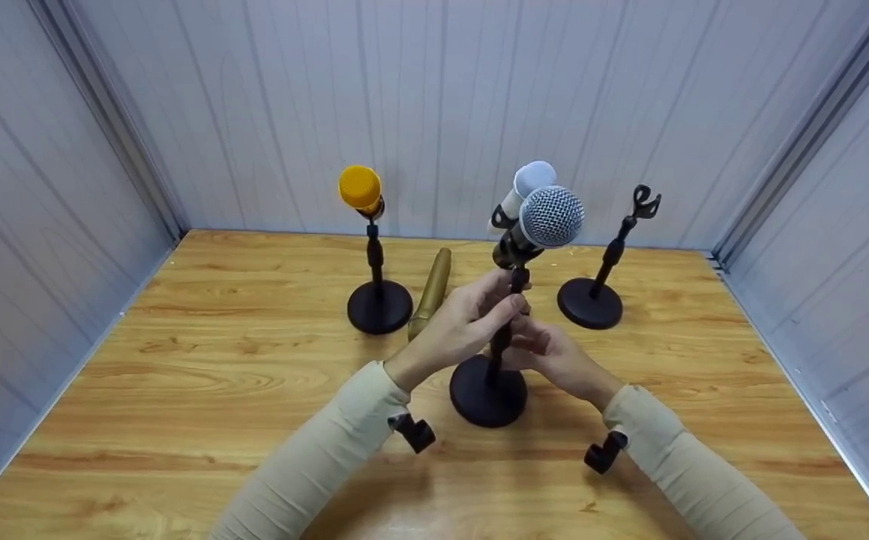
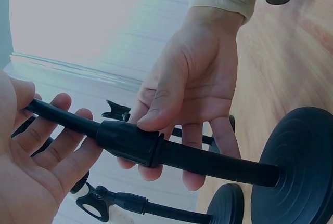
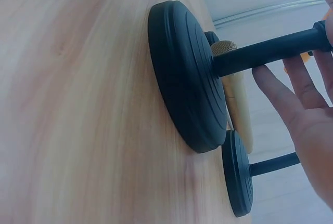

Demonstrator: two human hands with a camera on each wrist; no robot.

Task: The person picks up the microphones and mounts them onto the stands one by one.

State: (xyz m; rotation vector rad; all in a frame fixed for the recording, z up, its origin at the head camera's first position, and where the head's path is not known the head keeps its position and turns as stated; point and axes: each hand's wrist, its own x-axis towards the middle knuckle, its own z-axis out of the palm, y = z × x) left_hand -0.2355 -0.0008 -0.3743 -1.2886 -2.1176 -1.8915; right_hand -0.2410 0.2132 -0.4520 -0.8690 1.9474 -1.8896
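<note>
A black microphone stand with a round base carries a microphone with a silver mesh head in its clip. My left hand holds the thin upper pole just below the clip, thumb on the near side. Lower down, my right hand grips the same stand; in the left wrist view its thumb lies on the thick collar, with its fingers behind the pole. The right wrist view shows the base close over the wooden table.
Beyond my left hand lies a gold microphone. A stand with a yellow-headed microphone is at the back left. Behind the silver mesh head, a white microphone shows partly. An unloaded stand is at the right. Panel walls enclose the table.
</note>
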